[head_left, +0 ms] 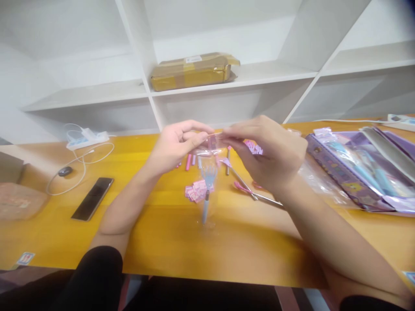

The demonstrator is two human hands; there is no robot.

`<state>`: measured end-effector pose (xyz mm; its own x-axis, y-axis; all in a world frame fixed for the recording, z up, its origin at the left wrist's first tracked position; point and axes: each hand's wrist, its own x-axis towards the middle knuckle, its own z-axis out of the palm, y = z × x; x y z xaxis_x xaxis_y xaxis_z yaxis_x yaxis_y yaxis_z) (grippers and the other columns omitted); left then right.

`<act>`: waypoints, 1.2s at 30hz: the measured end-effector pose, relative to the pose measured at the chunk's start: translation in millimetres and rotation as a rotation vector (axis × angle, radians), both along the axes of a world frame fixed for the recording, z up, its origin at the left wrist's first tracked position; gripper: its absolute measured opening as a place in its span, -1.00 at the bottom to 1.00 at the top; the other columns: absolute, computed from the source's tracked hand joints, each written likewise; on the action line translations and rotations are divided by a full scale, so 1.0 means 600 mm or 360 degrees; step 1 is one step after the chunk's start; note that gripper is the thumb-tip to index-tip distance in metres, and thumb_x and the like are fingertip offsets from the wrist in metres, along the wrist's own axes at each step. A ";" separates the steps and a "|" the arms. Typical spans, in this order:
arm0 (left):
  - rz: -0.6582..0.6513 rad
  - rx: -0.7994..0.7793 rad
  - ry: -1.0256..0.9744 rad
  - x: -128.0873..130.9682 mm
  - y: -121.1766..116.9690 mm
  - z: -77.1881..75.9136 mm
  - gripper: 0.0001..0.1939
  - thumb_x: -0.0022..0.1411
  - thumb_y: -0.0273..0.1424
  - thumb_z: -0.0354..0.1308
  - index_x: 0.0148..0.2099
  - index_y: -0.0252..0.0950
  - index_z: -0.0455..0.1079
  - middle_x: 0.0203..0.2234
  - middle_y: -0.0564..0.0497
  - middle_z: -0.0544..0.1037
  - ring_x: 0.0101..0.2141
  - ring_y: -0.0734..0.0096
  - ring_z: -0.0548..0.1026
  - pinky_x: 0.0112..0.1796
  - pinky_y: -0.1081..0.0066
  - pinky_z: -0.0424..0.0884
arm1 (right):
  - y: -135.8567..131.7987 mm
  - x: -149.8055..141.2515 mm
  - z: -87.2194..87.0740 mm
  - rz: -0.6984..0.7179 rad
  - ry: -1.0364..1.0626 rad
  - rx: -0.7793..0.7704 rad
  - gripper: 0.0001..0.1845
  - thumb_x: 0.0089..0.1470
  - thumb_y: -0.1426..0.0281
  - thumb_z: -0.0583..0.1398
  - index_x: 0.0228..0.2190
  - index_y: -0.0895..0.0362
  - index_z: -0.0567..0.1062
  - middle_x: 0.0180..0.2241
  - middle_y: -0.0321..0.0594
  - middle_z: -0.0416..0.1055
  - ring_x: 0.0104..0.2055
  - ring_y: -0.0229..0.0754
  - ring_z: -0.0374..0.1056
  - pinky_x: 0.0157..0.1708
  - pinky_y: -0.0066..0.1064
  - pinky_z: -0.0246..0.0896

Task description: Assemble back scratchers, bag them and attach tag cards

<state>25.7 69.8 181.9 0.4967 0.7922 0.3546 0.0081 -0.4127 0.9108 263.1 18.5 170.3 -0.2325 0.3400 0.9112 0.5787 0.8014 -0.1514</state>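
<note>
My left hand (173, 144) pinches the upper left of a clear plastic bag (204, 152) between thumb and fingers. At its upper right corner, the thumb and fingertips of my right hand (269, 151) are closed on the same bag. Inside the bag hangs a back scratcher (209, 173) with a light blue hand-shaped head and a blue grip at the bottom. Small pink printed cards (195, 191) lie on the table behind it. Metal rods with pink ends (244, 186) rest near my right hand, beside purple hand-shaped pieces (254, 147) and pink tubes (188, 162).
A purple patterned box (343, 172) holding bagged blue items stands at right, with clear wrappers beside it. At left lie a phone (93, 199), a white cable and a power strip (87, 138). A taped carton (191, 73) sits on the white shelf behind.
</note>
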 end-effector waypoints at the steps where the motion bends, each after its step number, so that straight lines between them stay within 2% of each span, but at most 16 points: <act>1: -0.0024 -0.0025 0.0006 0.000 -0.001 0.001 -0.57 0.38 0.00 0.43 0.08 -0.19 0.64 -0.35 -0.05 0.76 -0.34 0.17 0.78 -0.41 0.35 0.72 | 0.001 -0.001 0.000 0.0008 -0.0013 0.0035 -0.77 0.46 0.42 0.23 0.01 -0.10 0.63 -0.11 -0.26 0.66 -0.11 -0.17 0.59 -0.02 -0.23 0.55; 6: -0.0161 -0.0135 0.0007 0.002 -0.005 0.002 -0.55 0.39 -0.02 0.43 0.12 -0.24 0.62 -0.25 -0.10 0.78 -0.28 0.16 0.80 -0.44 0.42 0.67 | 0.006 -0.002 -0.002 -0.0028 -0.0151 0.0012 -0.69 0.49 0.43 0.19 0.06 -0.13 0.66 -0.08 -0.21 0.63 -0.07 -0.21 0.57 -0.07 -0.31 0.53; 10: -0.0205 -0.0212 -0.0017 0.003 -0.001 -0.001 -0.53 0.42 -0.01 0.40 0.15 -0.25 0.61 -0.23 -0.13 0.78 -0.22 0.13 0.80 -0.40 0.42 0.67 | 0.003 0.003 -0.001 0.0022 -0.0230 -0.0034 -0.64 0.50 0.45 0.17 0.14 -0.12 0.64 -0.01 -0.19 0.60 -0.04 -0.25 0.55 -0.03 -0.35 0.51; 13: -0.0216 -0.0246 0.0007 0.002 -0.002 0.001 -0.51 0.42 -0.02 0.41 0.19 -0.24 0.60 -0.24 -0.13 0.77 -0.21 0.12 0.80 -0.44 0.46 0.62 | -0.002 0.002 0.001 0.0022 -0.0189 -0.0076 -0.64 0.48 0.44 0.21 0.19 -0.09 0.60 -0.08 -0.22 0.62 -0.08 -0.24 0.57 -0.06 -0.38 0.51; 15: -0.0177 -0.0247 0.0046 0.002 -0.007 0.007 -0.49 0.41 -0.01 0.41 0.20 -0.26 0.59 -0.27 -0.13 0.77 -0.24 0.15 0.79 -0.51 0.51 0.52 | -0.005 -0.001 0.003 0.0028 -0.0151 -0.0084 -0.71 0.46 0.44 0.24 0.12 -0.06 0.61 -0.13 -0.25 0.63 -0.12 -0.23 0.58 -0.07 -0.38 0.51; 17: -0.0108 -0.0226 0.0106 0.002 -0.013 0.014 -0.47 0.41 0.00 0.39 0.19 -0.30 0.59 -0.34 -0.11 0.75 -0.36 0.25 0.75 -0.59 0.54 0.41 | -0.006 -0.003 0.005 0.0078 -0.0155 -0.0065 -0.76 0.45 0.47 0.25 0.03 -0.04 0.63 -0.14 -0.26 0.65 -0.12 -0.22 0.59 -0.04 -0.34 0.52; 20: -0.0032 -0.0179 0.0192 0.004 -0.021 0.020 -0.51 0.44 -0.01 0.35 0.18 -0.28 0.61 -0.47 -0.01 0.67 -0.53 0.38 0.63 -0.64 0.53 0.32 | -0.007 -0.005 0.007 0.0161 -0.0249 -0.0003 -0.69 0.44 0.55 0.21 0.02 -0.05 0.64 -0.08 -0.25 0.66 -0.07 -0.19 0.58 -0.02 -0.28 0.52; 24: 0.0013 -0.0135 0.0225 0.006 -0.019 0.017 -0.54 0.44 -0.03 0.34 0.17 -0.24 0.62 -0.50 0.02 0.63 -0.50 0.35 0.63 -0.62 0.50 0.33 | -0.007 -0.008 0.004 0.0137 -0.0369 0.0067 -0.69 0.43 0.59 0.20 0.01 0.00 0.64 -0.07 -0.22 0.65 -0.04 -0.20 0.56 -0.05 -0.31 0.50; 28: 0.0029 -0.0126 0.0246 0.007 -0.017 0.014 -0.54 0.45 -0.02 0.33 0.17 -0.23 0.61 -0.52 0.02 0.60 -0.48 0.32 0.64 -0.60 0.49 0.33 | -0.003 -0.008 -0.002 0.0066 -0.0348 0.0014 -0.70 0.44 0.56 0.21 0.02 0.03 0.67 -0.06 -0.16 0.62 -0.02 -0.20 0.56 -0.06 -0.34 0.50; 32: 0.0067 -0.0118 0.0320 0.006 -0.021 0.018 -0.61 0.49 -0.09 0.30 0.17 -0.21 0.62 -0.57 0.08 0.55 -0.55 0.38 0.59 -0.63 0.51 0.27 | 0.002 -0.003 -0.005 0.0113 -0.0333 0.0023 -0.65 0.45 0.57 0.17 0.04 0.00 0.68 -0.07 -0.17 0.61 -0.05 -0.21 0.56 -0.11 -0.36 0.50; 36: 0.0065 -0.0099 0.0397 0.006 -0.023 0.020 -0.62 0.51 -0.09 0.26 0.17 -0.21 0.62 -0.57 0.07 0.57 -0.59 0.43 0.53 -0.63 0.50 0.28 | 0.004 -0.001 -0.004 0.0142 -0.0391 0.0017 -0.64 0.43 0.57 0.20 0.08 -0.01 0.65 -0.05 -0.15 0.61 -0.02 -0.18 0.56 -0.08 -0.33 0.51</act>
<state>29.3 56.2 194.0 0.5298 0.8299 0.1750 0.2508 -0.3504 0.9024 262.7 20.8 168.0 -0.4759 0.2990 0.8271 0.5238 0.8518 -0.0065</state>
